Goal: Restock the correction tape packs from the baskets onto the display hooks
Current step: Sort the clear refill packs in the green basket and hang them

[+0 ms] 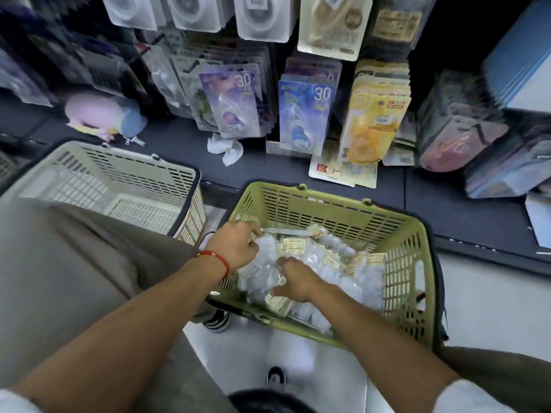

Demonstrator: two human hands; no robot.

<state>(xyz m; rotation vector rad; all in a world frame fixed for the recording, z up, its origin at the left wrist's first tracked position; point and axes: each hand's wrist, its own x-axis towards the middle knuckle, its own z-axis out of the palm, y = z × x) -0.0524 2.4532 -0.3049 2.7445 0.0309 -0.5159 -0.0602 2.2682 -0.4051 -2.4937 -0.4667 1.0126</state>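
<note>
A green basket [408,234] on the floor holds several clear correction tape packs [325,263] with yellowish labels. Both hands are down in it. My left hand [235,244], red string on its wrist, curls its fingers over packs at the pile's left side. My right hand [293,280] grips a pack near the middle of the pile. Above, display hooks carry rows of purple packs [235,105], blue packs [304,114] and yellow packs [372,120].
A beige basket [119,162] stands left of the green one, partly behind my grey-trousered knee. A crumpled white paper [226,149] and a pink pouch [98,111] lie on the dark bottom shelf. Loose packs lean at the shelf front [340,174]. Blue books [518,70] fill the right.
</note>
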